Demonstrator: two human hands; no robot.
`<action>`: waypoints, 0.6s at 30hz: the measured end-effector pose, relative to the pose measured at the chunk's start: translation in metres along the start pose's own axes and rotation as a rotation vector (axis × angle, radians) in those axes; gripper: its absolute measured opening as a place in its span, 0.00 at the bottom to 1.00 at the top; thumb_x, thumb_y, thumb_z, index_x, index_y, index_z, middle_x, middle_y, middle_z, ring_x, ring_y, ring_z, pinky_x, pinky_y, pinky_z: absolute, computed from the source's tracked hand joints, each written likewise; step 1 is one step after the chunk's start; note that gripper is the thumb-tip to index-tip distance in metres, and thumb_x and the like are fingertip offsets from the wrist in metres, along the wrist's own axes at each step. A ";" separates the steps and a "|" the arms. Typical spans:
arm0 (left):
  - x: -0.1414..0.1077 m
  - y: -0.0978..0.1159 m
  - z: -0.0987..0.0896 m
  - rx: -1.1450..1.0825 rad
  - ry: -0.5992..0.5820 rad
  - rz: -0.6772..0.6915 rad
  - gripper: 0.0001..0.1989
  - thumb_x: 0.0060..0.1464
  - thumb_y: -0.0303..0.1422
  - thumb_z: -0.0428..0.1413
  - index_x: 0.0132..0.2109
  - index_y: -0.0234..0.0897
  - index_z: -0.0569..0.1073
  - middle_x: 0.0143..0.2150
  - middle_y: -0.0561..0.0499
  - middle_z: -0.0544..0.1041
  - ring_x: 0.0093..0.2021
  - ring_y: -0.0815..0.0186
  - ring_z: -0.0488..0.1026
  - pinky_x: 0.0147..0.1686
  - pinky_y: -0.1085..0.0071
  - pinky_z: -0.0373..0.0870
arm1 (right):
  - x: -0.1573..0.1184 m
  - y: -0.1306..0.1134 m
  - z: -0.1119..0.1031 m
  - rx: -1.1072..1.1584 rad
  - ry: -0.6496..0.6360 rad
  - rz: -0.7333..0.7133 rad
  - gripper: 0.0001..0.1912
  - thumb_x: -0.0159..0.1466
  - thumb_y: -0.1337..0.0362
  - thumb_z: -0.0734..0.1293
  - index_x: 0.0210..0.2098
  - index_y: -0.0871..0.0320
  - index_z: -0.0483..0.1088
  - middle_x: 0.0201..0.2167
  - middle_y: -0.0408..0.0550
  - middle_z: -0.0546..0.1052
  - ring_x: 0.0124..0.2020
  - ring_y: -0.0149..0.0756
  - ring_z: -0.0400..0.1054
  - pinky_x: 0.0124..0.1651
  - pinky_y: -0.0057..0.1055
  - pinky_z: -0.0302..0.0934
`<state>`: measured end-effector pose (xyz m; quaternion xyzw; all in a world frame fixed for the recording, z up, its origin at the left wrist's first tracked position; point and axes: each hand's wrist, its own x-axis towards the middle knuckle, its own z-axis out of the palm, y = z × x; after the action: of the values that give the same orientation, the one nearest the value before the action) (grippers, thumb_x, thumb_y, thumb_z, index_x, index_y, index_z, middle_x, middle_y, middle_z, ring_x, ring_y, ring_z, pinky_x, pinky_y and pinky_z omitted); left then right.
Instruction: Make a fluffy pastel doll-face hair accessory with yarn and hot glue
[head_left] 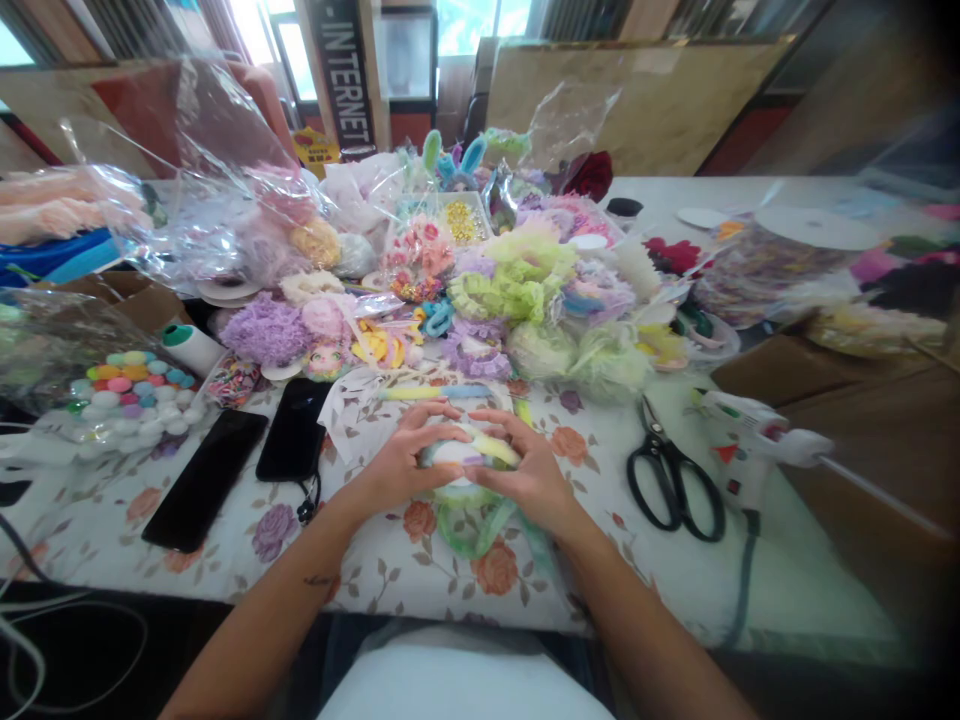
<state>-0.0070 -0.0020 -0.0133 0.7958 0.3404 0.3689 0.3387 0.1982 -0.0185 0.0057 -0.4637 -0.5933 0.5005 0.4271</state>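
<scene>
Both hands meet at the middle of the flowered tablecloth. My left hand curls round the left side of a small pastel piece, white with yellow, green and purple parts. My right hand wraps the piece's right side, the fingertips of both hands nearly touching. Beneath the hands a loop of green ribbon lies on the cloth. Just beyond them rests a pale yellow and blue strip. The fingers hide part of the held piece.
Two black phones lie to the left. Black-handled scissors and a glue gun with a cord are on the right. Piled ribbons, pompoms and plastic bags fill the back. A cardboard box stands far right.
</scene>
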 end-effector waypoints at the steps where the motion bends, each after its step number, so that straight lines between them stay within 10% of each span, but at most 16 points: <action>1: 0.000 0.000 0.000 -0.006 0.007 -0.008 0.14 0.54 0.39 0.60 0.48 0.44 0.76 0.56 0.43 0.69 0.63 0.53 0.60 0.62 0.54 0.58 | 0.000 -0.001 0.000 -0.007 0.007 -0.006 0.26 0.48 0.65 0.76 0.47 0.51 0.73 0.42 0.47 0.76 0.44 0.43 0.70 0.42 0.35 0.67; 7: 0.000 0.005 -0.006 -0.120 0.113 -0.042 0.22 0.57 0.43 0.56 0.58 0.46 0.70 0.61 0.42 0.67 0.64 0.53 0.60 0.62 0.53 0.59 | 0.004 -0.003 0.002 0.017 0.050 0.009 0.27 0.51 0.59 0.75 0.50 0.50 0.71 0.38 0.46 0.77 0.36 0.39 0.73 0.37 0.33 0.69; 11: -0.001 0.003 -0.011 -0.087 0.416 -0.113 0.23 0.63 0.42 0.48 0.63 0.44 0.62 0.60 0.43 0.69 0.63 0.57 0.63 0.63 0.53 0.56 | 0.010 0.009 -0.001 0.062 0.185 0.029 0.29 0.49 0.56 0.76 0.49 0.53 0.71 0.40 0.47 0.78 0.36 0.40 0.73 0.38 0.34 0.69; 18: -0.001 0.003 -0.005 0.114 0.546 -0.239 0.12 0.56 0.42 0.57 0.43 0.40 0.74 0.43 0.49 0.79 0.47 0.60 0.75 0.51 0.61 0.69 | 0.013 0.019 -0.005 0.155 0.365 0.102 0.32 0.47 0.55 0.77 0.49 0.56 0.70 0.46 0.51 0.77 0.44 0.44 0.72 0.44 0.38 0.68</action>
<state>-0.0107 -0.0026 -0.0088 0.6393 0.5303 0.5069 0.2306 0.2029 -0.0034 -0.0116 -0.5420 -0.4417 0.4733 0.5359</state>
